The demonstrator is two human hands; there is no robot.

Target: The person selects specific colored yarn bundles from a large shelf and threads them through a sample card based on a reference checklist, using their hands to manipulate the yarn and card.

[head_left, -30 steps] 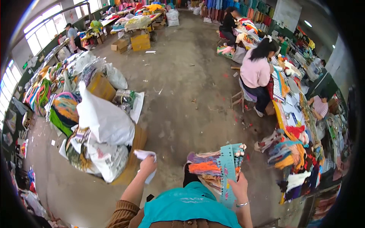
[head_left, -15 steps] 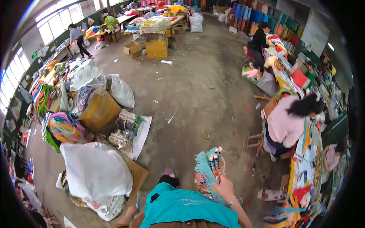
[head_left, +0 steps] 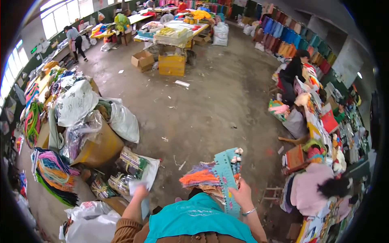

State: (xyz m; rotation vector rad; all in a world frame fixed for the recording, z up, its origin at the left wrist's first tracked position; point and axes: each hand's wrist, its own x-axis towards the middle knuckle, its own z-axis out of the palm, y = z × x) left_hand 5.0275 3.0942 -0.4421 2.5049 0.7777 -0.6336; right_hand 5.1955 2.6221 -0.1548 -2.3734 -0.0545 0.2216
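Observation:
My right hand (head_left: 242, 194) is closed on several light-blue punched cards (head_left: 225, 172), upright in front of my teal apron (head_left: 198, 214). From the cards' left side hang orange and purple yarn strands (head_left: 199, 176); small pale and dark bits line their right edge. To the left, my left hand (head_left: 139, 192) is low beside the apron, its fingers seeming closed on a pale, thin piece (head_left: 135, 186) too blurred to name. Just beyond that hand lie plastic-wrapped yarn bundles (head_left: 120, 183) on the floor.
At left stand a cardboard box (head_left: 101, 150), white sacks (head_left: 125, 120) and colourful yarn hanks (head_left: 54, 174). A person in pink (head_left: 310, 189) bends over the long cluttered table at right, near a wooden stool (head_left: 272, 194). Cartons (head_left: 172, 65) sit by tables ahead.
My view has moved forward along the floor. The left hand has risen into view with a pale piece. The cards have turned, and their yarn now swings out to the left.

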